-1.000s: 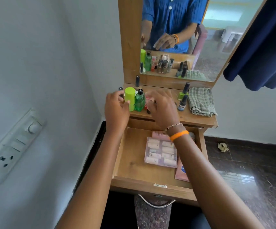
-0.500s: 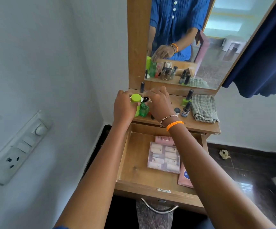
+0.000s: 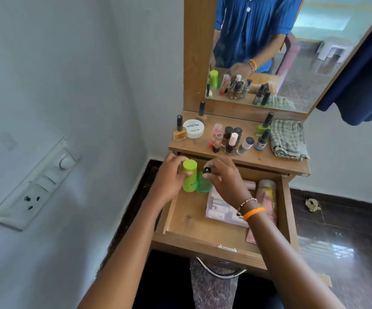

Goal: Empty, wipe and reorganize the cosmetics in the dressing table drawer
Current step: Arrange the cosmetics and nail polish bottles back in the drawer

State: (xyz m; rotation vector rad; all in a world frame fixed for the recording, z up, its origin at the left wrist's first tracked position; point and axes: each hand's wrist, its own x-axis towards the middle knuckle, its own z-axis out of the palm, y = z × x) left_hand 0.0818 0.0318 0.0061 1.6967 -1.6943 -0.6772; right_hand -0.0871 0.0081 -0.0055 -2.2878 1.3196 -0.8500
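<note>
The wooden drawer [image 3: 205, 238] stands pulled out under the dressing table top [image 3: 260, 158]. My left hand [image 3: 169, 178] grips a lime green bottle [image 3: 189, 176] upright over the drawer's back left corner. Beside it, my right hand [image 3: 225, 177] holds a clear green bottle [image 3: 203, 186] by its black cap. Inside the drawer lie a clear pack of nail tips [image 3: 219, 210], a pink tube [image 3: 250, 185] and a pink bottle [image 3: 266, 195]. Several nail polish bottles [image 3: 231, 140], a white jar [image 3: 193, 128] and an orange polish bottle [image 3: 179, 130] remain on the top.
A folded checked cloth [image 3: 288, 139] lies at the right of the table top. The mirror [image 3: 276, 45] rises behind it. A wall with a switch plate [image 3: 35, 186] is close on the left. A dark blue curtain [image 3: 363, 70] hangs at the right.
Both hands have come down from the table top to the drawer, carrying the lime green bottle and the clear green bottle with them.
</note>
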